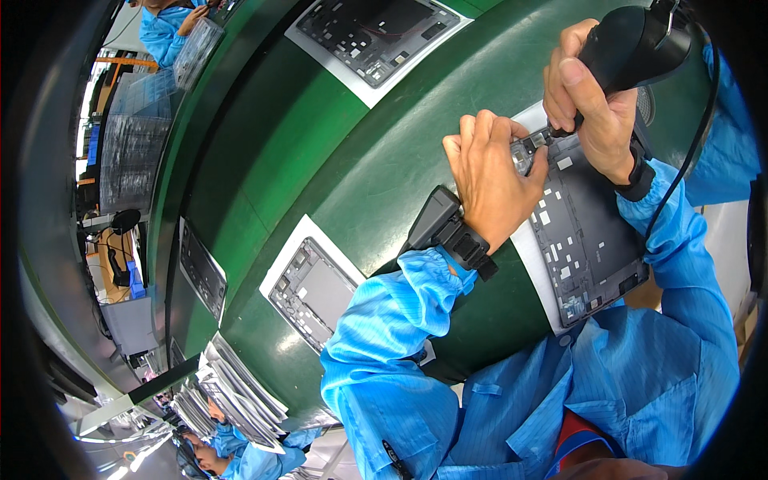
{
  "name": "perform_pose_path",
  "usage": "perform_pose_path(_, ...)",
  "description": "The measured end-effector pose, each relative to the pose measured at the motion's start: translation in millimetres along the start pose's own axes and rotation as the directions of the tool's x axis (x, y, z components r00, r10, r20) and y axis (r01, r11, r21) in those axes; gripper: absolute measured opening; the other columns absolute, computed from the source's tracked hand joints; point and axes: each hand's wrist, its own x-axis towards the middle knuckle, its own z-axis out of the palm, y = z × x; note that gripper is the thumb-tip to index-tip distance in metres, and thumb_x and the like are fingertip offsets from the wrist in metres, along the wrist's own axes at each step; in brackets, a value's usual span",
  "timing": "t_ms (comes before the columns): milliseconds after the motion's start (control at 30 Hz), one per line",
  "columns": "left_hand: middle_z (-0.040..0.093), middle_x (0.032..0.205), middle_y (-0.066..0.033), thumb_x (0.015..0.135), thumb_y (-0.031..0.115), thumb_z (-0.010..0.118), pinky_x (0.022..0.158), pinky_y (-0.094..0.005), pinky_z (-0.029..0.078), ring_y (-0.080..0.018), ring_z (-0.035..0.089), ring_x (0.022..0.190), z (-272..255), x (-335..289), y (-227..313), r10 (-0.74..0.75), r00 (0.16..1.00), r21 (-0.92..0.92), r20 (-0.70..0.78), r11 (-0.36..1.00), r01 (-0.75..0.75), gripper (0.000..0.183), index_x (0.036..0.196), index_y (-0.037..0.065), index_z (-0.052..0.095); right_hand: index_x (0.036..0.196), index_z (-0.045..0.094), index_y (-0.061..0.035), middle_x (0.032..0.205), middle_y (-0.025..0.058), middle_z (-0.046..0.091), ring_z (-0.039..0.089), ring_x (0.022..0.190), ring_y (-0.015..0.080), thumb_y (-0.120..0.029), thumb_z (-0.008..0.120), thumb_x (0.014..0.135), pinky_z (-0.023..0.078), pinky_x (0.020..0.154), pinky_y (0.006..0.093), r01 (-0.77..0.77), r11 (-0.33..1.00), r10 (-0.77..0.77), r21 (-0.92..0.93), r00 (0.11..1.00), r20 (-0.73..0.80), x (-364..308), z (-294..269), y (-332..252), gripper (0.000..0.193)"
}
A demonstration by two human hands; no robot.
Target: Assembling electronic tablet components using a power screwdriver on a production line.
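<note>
Under the right hand (594, 108) gripping one black tool (634, 52) lies one tablet case (594, 204); the left hand (494, 176) touches the case's far end, grip unclear; leftward, at least three more cases (318, 286).

Glossy green surface (384, 172), pale light glinting off it. Brighter green strip (316, 108) along far edge. Clear plastic stacks (128, 168) beyond. White light strips (142, 457) past left edge.
</note>
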Motion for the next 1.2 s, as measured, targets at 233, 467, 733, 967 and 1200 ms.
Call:
perform_pose_path(233, 0.056, 0.088, -0.0053, 0.073, 0.018, 0.085, 0.081, -0.0388, 0.033, -0.0246, 0.053, 0.090, -0.3, 0.1, -0.5, 0.006, 1.000, 0.007, 0.007, 1.000, -0.006, 0.028, 0.091, 0.008, 0.065, 0.105, 0.045, -0.0034, 0.061, 0.0002, 0.044, 0.039, 0.047, 0.0067, -0.020, 0.055, 0.105, 0.036, 0.043, 0.0231, 0.021, 1.000, -0.021, -0.003, 1.000, 0.014, -1.9, -0.4, 0.0, 0.019)
perform_pose_path(467, 0.056, 0.088, -0.0052, 0.073, 0.018, 0.085, 0.081, -0.0387, 0.033, -0.0244, 0.053, 0.090, -0.9, 0.1, 0.3, 0.003, 1.000, -0.001, 0.002, 1.000, -0.003, 0.027, 0.090, 0.008, 0.065, 0.106, 0.043, -0.0039, 0.062, 0.0005, 0.043, 0.037, 0.048, 0.0071, -0.021, 0.053, 0.105, 0.037, 0.044, 0.0233, 0.049, 0.999, -0.050, 0.012, 0.996, 0.080, -4.4, -4.5, -0.3, 0.019)
perform_pose_path(733, 0.057, 0.088, -0.0049, 0.073, 0.017, 0.084, 0.081, -0.0385, 0.033, -0.0240, 0.054, 0.090, -0.9, -0.1, 0.1, 0.000, 1.000, -0.007, -0.001, 1.000, 0.000, 0.027, 0.089, 0.009, 0.065, 0.104, 0.043, -0.0046, 0.062, 0.0002, 0.043, 0.037, 0.048, 0.0072, -0.020, 0.054, 0.104, 0.036, 0.045, 0.0229, 0.046, 0.999, -0.047, 0.024, 0.995, 0.085, -3.8, -2.8, -1.3, 0.019)
perform_pose_path(967, 0.057, 0.088, -0.0048, 0.073, 0.017, 0.084, 0.082, -0.0382, 0.033, -0.0241, 0.053, 0.090, 0.1, -0.6, -1.6, 0.008, 1.000, -0.007, 0.000, 1.000, -0.008, 0.027, 0.089, 0.008, 0.065, 0.113, 0.047, 0.0030, 0.063, 0.0015, 0.047, 0.045, 0.051, 0.0083, -0.067, 0.050, 0.096, 0.039, 0.048, 0.0232, -0.049, 0.999, 0.050, -0.006, 0.991, 0.123, 1.5, -2.7, -11.3, 0.072)
perform_pose_path(1200, 0.057, 0.089, -0.0050, 0.073, 0.017, 0.084, 0.082, -0.0387, 0.033, -0.0245, 0.054, 0.091, -0.6, -0.4, 0.4, 0.004, 1.000, 0.005, 0.001, 1.000, -0.004, 0.027, 0.089, 0.008, 0.065, 0.102, 0.050, 0.0019, 0.063, 0.0018, 0.050, 0.049, 0.053, 0.0095, -0.091, 0.040, 0.084, 0.040, 0.049, 0.0229, -0.145, 0.988, 0.150, -0.048, 0.979, 0.137, 3.2, -9.1, -15.6, 0.095)
